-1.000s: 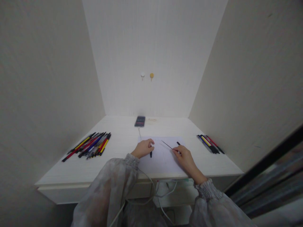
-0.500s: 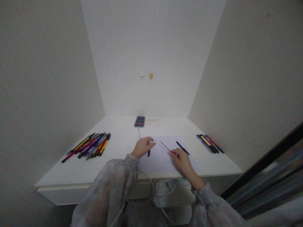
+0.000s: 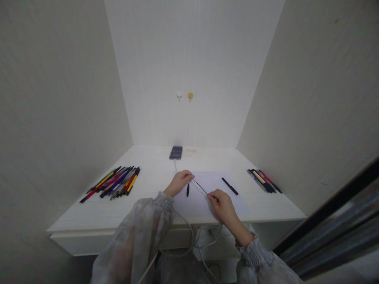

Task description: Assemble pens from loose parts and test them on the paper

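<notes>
Head view: two hands, one thin dark rod [image 3: 201, 187] slanted between them above one white sheet [image 3: 201, 207] on the bench [image 3: 154, 169]. Right hand [image 3: 222, 203]: grip clenched on the rod's near end. Left hand [image 3: 179, 183]: grip pinching the far end. Two black parts lie on the sheet: one short piece [image 3: 187, 190], one longer tube [image 3: 230, 186]. Two pen groups, left pens [image 3: 118, 182] and right pens [image 3: 263, 180], flank it.

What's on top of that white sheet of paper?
On the paper lie a short black piece and a longer black piece. Whatever is under the left hand or the right hand, which pinches a thin dark rod, is covered.
</notes>
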`<state>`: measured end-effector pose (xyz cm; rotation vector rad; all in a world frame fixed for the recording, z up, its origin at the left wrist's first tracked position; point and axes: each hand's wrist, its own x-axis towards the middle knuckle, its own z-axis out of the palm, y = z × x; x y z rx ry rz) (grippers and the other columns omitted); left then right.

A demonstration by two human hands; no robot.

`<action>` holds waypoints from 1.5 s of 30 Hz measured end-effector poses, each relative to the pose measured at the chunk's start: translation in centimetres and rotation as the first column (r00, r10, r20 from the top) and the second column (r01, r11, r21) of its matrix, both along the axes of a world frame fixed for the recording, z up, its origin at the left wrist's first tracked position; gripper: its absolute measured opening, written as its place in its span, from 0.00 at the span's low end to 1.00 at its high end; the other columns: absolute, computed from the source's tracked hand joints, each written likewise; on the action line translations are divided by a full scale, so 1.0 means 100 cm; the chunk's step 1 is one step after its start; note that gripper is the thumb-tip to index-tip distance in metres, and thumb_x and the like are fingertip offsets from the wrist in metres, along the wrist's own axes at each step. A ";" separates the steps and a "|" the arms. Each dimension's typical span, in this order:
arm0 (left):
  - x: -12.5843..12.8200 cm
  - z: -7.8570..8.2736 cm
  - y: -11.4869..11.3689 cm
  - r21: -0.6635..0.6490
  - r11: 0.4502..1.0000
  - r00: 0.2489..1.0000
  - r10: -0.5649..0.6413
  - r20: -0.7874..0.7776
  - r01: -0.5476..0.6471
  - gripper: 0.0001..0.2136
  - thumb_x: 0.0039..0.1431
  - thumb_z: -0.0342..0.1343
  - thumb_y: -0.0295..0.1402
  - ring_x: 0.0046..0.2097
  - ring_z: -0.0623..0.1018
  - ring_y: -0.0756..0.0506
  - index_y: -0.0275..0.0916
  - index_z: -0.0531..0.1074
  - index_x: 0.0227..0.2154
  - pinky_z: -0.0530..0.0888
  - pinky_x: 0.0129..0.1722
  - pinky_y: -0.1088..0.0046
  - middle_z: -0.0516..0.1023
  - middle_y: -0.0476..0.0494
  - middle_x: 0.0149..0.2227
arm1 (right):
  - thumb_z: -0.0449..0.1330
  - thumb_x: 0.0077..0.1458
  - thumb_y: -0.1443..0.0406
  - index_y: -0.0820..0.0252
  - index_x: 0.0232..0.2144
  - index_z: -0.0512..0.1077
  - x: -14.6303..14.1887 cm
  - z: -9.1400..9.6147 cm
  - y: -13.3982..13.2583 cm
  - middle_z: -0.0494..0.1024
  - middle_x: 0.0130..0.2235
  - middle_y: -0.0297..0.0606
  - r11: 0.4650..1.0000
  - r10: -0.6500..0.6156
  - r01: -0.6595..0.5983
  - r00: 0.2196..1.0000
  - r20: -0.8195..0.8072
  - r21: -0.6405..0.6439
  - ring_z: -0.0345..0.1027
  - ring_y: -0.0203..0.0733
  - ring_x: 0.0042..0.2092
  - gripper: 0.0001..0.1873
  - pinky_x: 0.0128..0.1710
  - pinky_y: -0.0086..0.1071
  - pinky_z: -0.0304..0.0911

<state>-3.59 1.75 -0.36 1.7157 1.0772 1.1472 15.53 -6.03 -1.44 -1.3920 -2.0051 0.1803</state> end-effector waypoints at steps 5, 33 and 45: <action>0.000 -0.006 0.002 0.008 0.999 0.999 -0.049 0.008 0.049 0.09 0.45 0.54 0.37 0.25 0.67 0.53 0.34 0.70 0.23 0.64 0.27 0.78 0.70 0.50 0.22 | 0.50 0.50 0.67 0.61 0.24 0.72 0.019 -0.002 0.005 0.73 0.26 0.38 0.995 -0.096 0.096 0.995 -0.018 0.001 0.66 0.39 0.32 0.11 0.32 0.30 0.57; -0.003 -0.013 0.003 0.305 0.952 0.963 0.098 -0.250 -0.017 0.09 0.48 0.54 0.38 0.32 0.70 0.49 0.37 0.72 0.25 0.65 0.33 0.74 0.71 0.46 0.28 | 0.50 0.53 0.65 0.61 0.29 0.71 -0.016 0.010 0.005 0.70 0.31 0.43 0.978 -0.201 0.170 0.912 0.357 0.118 0.61 0.43 0.37 0.10 0.37 0.33 0.52; -0.013 -0.003 -0.009 0.100 0.971 0.660 0.222 -0.718 -0.218 0.17 0.44 0.51 0.48 0.29 0.71 0.48 0.37 0.71 0.20 0.60 0.25 0.76 0.73 0.46 0.24 | 0.51 0.49 0.66 0.68 0.31 0.71 -0.055 0.008 0.025 0.73 0.33 0.47 0.974 -0.179 0.220 0.896 0.406 -0.054 0.64 0.46 0.39 0.11 0.38 0.35 0.52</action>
